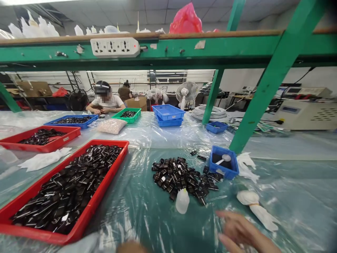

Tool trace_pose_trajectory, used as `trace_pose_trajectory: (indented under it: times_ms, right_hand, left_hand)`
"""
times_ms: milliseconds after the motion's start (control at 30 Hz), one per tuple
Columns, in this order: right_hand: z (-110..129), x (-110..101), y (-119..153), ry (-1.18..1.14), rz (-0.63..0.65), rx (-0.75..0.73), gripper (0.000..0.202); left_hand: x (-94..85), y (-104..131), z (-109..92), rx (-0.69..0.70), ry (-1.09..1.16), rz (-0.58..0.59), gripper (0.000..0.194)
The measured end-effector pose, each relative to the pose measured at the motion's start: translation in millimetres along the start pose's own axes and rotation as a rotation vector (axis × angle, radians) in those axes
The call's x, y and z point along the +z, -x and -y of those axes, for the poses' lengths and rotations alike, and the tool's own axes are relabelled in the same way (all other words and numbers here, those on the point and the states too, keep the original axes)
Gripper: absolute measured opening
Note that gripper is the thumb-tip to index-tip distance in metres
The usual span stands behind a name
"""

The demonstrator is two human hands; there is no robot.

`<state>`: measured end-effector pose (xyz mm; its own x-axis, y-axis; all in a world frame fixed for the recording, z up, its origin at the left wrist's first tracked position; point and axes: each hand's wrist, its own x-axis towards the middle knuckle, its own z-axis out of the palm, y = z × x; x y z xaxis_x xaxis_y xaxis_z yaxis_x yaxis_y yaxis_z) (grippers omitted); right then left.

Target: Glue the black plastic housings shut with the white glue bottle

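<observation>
My right hand is at the lower right, blurred, its fingers apart and nothing visible between them. It is nearest to a small translucent bottle and a white cloth bundle. Of my left hand, only a blurred bit shows at the bottom edge, its fingers hidden. Behind the bottle lies a pile of small black parts. A blue bin with a white spoon in it stands right of the pile. Many more black parts fill a large red tray on the left.
A second red tray, a blue tray, a green tray and stacked blue trays stand farther back. A green post rises at the right under a green shelf beam. A person sits across the table.
</observation>
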<state>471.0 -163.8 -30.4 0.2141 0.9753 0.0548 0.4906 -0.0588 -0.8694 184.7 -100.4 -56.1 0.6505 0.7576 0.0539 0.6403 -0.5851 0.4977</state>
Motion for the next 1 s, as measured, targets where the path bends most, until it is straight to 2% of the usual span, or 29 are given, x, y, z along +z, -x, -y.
trace_pose_trajectory:
  times_ms: [33,133,167,233,400,500,600,700,867,1000]
  right_hand:
    - [1,10,-2,0.032,0.020,-0.047,0.036]
    - [8,42,-26,0.153,-0.073,-0.185,0.065]
    - [10,52,-35,0.158,-0.070,-0.198,0.067]
    - [10,67,-49,0.166,-0.064,-0.200,0.058]
    - [0,79,-50,0.145,-0.030,-0.214,0.031]
    - [-3,76,-45,0.118,-0.008,-0.220,0.024]
    - [-1,73,-41,0.094,0.048,-0.188,0.025]
    - [-1,74,-38,0.104,0.138,-0.160,0.030]
    - [-6,89,-35,0.010,0.023,-0.086,0.040]
    - [-2,94,-36,-0.077,0.108,-0.062,0.035]
  left_hand:
    - [-3.3,-20,2,-0.017,-0.006,-0.059,0.021]
    - [-9.2,-73,15,-0.089,-0.028,-0.267,0.028]
    - [-8.8,-84,21,-0.111,-0.034,-0.327,0.031]
    - [-3.9,-96,33,-0.130,-0.041,-0.404,0.033]
    - [13.3,-94,52,-0.052,0.016,-0.454,0.019]
    - [15.7,-88,48,-0.022,0.109,-0.465,0.014]
    - [14.6,-79,38,-0.044,0.235,-0.475,0.016]
    - [14.0,-65,29,-0.124,0.392,-0.488,0.021]
    - [14.6,-53,25,-0.357,0.742,-0.507,0.026]
    - [12.2,-55,22,-0.474,1.020,-0.522,0.033]
